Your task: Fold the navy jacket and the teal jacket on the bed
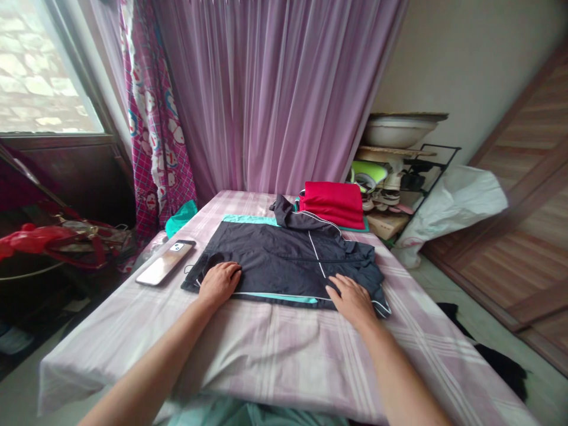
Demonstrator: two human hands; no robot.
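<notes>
A dark jacket (pixel 270 248) with white piping and turquoise parts lies partly folded on the table, its collar end lifted in a loose bunch at the far right. My left hand (pixel 219 281) rests flat on the jacket's near left part, fingers stretched forward. On the near right part lies my right hand (pixel 352 297), palm down with its fingers slightly spread, beside a white piping line. Neither hand grips the cloth. Behind the jacket sits a stack of folded red cloth (pixel 332 201) with some turquoise cloth under it.
A phone (pixel 166 264) lies left of the jacket on the checked tablecloth (pixel 275 349). Purple curtains (pixel 284 94) hang behind the table. To the right stand a shoe rack with a basin (pixel 399 130) on top and a white bag (pixel 461 198). A red bag (pixel 39 239) is at left.
</notes>
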